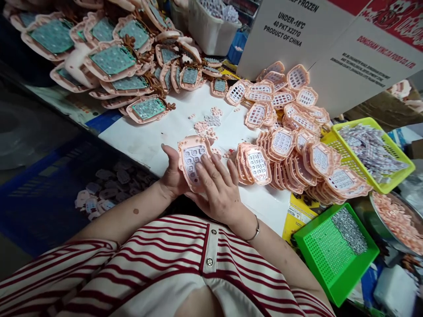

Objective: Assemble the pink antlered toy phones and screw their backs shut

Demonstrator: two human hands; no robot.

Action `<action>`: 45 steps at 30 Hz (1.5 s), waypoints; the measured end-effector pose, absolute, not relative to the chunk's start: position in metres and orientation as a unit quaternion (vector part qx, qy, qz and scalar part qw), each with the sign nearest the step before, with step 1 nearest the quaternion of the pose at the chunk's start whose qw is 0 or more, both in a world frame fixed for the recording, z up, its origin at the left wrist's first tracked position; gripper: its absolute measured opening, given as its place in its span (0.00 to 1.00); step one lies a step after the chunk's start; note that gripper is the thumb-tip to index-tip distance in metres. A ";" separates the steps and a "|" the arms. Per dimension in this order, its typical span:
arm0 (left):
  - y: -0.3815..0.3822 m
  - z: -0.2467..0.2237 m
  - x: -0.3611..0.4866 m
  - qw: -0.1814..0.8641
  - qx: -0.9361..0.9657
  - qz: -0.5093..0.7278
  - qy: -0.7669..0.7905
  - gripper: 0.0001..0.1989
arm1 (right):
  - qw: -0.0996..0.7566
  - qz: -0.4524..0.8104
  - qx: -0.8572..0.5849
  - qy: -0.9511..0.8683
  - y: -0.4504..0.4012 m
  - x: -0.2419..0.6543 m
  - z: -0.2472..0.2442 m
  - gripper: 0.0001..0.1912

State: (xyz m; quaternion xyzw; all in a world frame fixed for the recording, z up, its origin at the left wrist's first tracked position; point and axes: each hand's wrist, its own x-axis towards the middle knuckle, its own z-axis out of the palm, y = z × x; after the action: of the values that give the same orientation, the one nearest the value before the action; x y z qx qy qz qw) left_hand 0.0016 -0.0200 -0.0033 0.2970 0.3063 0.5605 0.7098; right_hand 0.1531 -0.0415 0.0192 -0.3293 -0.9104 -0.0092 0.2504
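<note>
A pink plastic shell [189, 162] with a white keypad insert is tilted up above the white work surface. My left hand [173, 174] holds it along its left and lower edge, thumb raised. Across its right side lies my right hand [218, 189], with the fingers over the keypad and hiding part of it. Just beyond the shell are small pink pieces [204, 130] and a little patch of pale grey pieces [212, 119]. Right of my right hand stands a row of similar shells [259, 166].
Shells with green boards [114, 59] pile up at the upper left. More pink shells [322, 158] are stacked at the right, near a yellow basket [393, 178], a green basket [340, 281] and a metal bowl [380, 215]. A blue crate [42, 198] sits lower left.
</note>
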 end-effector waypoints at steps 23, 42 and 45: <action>-0.014 0.000 0.009 0.707 0.280 0.574 0.305 0.48 | 0.205 0.029 -0.340 -0.917 -0.034 0.161 0.017 0.40; -0.006 -0.005 -0.016 0.685 0.273 0.588 0.334 0.44 | 0.290 -0.045 -0.407 -0.865 -0.010 0.194 0.039 0.21; -0.002 -0.009 -0.024 0.686 0.235 0.615 0.309 0.40 | 0.198 -0.049 -0.452 -0.868 0.007 0.200 0.052 0.15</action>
State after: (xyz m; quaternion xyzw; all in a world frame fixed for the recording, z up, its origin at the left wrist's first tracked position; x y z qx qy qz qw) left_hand -0.0238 -0.0019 -0.0089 0.2346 0.3089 0.6155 0.6861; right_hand 0.1996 0.0065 0.0523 -0.4525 -0.8682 -0.0486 0.1979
